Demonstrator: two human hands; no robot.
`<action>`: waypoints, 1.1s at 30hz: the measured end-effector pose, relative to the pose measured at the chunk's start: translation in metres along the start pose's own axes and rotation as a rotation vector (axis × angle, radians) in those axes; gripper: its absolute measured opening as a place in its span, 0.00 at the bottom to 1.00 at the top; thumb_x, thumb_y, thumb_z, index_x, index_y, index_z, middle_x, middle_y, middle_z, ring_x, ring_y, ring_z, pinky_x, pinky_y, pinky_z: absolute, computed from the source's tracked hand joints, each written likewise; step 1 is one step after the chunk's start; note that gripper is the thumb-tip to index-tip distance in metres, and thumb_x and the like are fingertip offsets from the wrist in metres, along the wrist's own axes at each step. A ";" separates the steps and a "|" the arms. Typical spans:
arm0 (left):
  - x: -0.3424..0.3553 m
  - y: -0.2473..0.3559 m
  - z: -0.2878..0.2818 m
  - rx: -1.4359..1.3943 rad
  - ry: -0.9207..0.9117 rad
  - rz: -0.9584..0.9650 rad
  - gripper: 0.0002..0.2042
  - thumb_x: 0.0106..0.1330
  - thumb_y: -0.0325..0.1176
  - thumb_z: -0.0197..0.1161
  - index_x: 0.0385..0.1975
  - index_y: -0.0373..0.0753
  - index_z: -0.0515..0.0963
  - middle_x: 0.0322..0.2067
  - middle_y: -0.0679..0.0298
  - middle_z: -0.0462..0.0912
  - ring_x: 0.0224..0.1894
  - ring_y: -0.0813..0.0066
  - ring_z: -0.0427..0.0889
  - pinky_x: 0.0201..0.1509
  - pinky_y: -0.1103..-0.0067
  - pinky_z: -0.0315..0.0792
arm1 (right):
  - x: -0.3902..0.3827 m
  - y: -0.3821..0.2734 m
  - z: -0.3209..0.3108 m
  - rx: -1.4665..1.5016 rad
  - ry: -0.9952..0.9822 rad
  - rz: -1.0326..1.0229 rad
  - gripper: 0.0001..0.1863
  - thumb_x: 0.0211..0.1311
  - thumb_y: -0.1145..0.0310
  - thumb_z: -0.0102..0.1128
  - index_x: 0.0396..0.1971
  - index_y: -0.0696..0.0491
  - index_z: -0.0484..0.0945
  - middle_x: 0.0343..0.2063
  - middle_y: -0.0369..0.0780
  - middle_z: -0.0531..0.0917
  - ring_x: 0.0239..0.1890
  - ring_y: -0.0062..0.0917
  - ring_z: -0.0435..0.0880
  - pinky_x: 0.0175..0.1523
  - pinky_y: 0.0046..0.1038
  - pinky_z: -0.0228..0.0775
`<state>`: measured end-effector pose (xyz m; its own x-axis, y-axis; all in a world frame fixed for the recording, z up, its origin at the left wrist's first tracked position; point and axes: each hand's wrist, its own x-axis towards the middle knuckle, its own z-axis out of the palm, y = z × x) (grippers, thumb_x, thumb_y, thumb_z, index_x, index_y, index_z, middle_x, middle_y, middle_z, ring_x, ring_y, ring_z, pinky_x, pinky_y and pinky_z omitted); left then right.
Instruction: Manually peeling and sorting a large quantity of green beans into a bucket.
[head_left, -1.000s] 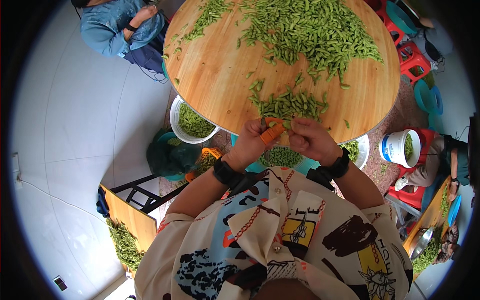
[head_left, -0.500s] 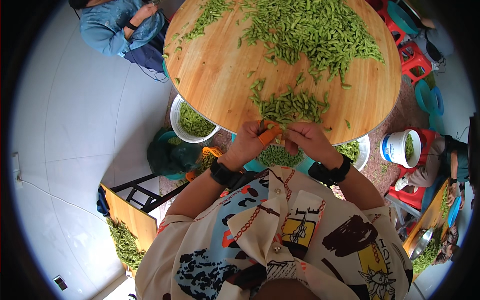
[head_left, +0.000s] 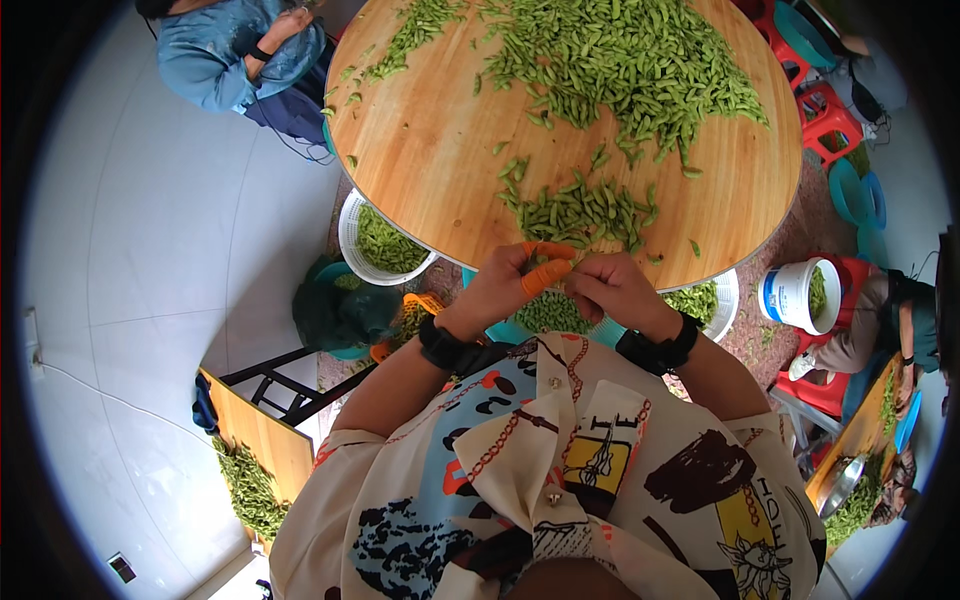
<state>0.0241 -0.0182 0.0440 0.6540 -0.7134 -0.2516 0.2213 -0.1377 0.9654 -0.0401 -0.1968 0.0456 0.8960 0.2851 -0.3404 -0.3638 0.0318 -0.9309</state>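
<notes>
My left hand (head_left: 502, 287) wears orange finger covers on its thumb and forefinger, which are pinched together at the near edge of the round wooden table (head_left: 420, 160). My right hand (head_left: 622, 292) meets it there, fingers curled and closed. Between the fingertips a green soybean pod seems to be held, mostly hidden. Just beyond them lies a small heap of soybean pods (head_left: 580, 212). A larger pile of pods (head_left: 640, 70) covers the far side. Under my hands, a teal basin (head_left: 507, 330) holds shelled green beans (head_left: 550, 312).
White baskets of pods stand below the table, one at left (head_left: 350, 235) and one at right (head_left: 728, 305). A white bucket (head_left: 790, 296) sits on a red stool at right. One person in blue (head_left: 215, 60) is at far left, another (head_left: 915, 325) at right. Red stools (head_left: 830, 125) line the right.
My hands have shifted slightly, and the right fingers have curled in more. The pod bit that showed between them is now less visible.
</notes>
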 end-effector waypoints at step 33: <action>0.000 -0.013 0.003 -0.095 0.068 -0.076 0.09 0.61 0.30 0.55 0.39 0.36 0.74 0.15 0.72 0.68 0.16 0.87 0.62 0.18 0.89 0.55 | 0.004 0.013 0.007 0.047 0.081 -0.024 0.12 0.58 0.69 0.47 0.17 0.57 0.69 0.11 0.33 0.72 0.14 0.12 0.70 0.19 0.15 0.61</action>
<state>0.0189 -0.0187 0.0320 0.6797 -0.6547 -0.3307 0.3369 -0.1218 0.9336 -0.0433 -0.1889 0.0335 0.9217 0.2053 -0.3292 -0.3516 0.0829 -0.9325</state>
